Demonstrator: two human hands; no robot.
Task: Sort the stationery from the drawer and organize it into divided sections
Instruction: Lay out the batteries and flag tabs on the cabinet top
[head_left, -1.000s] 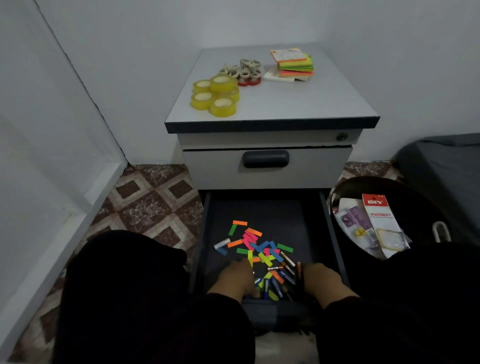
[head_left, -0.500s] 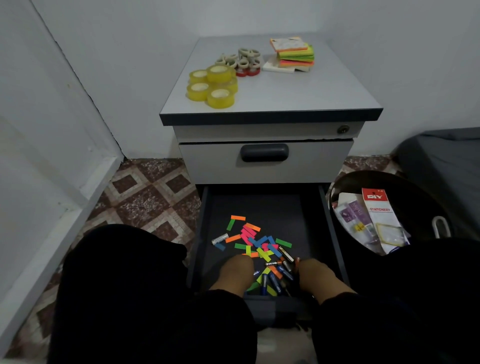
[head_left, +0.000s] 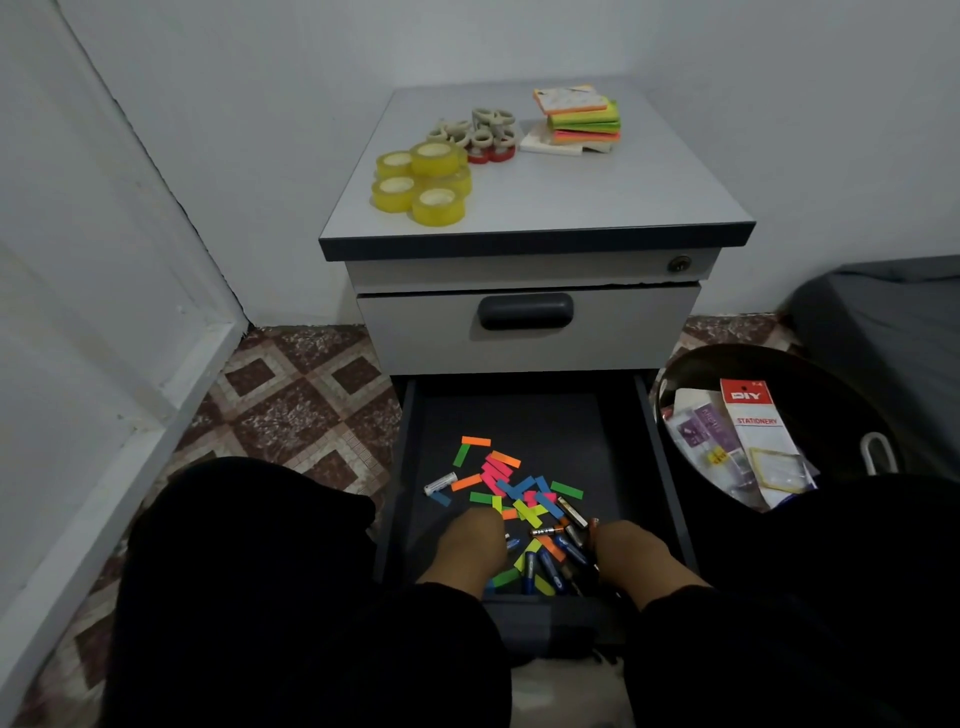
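Both hands low in the open drawer, at its near end. Left hand and right hand show only their backs; fingers curl down into the litter, so whether either is grasping something or merely raking cannot be told. Between the two hands: batteries, small smooth cylinders, mostly blue-jacketed, a few metallic, lying crosswise over one another. Mixed among them and fanning out just beyond the fingertips: paper flags, thin flat strips in orange, pink, green, blue, yellow, matte and light; likely to slide and hard to pinch singly. One silver battery lies apart, beyond the left hand. Drawer floor dark, felt-like or matte. Farther out, on the cabinet top, sorting looks well begun: yellow tape rolls clustered, glossy; small pale rolls behind them; sticky notes stacked, bright edges. To the right of the right hand, a dark round bin holds plastic stationery packets. Judgement: larger items done; flags and batteries left; no dividers seen.
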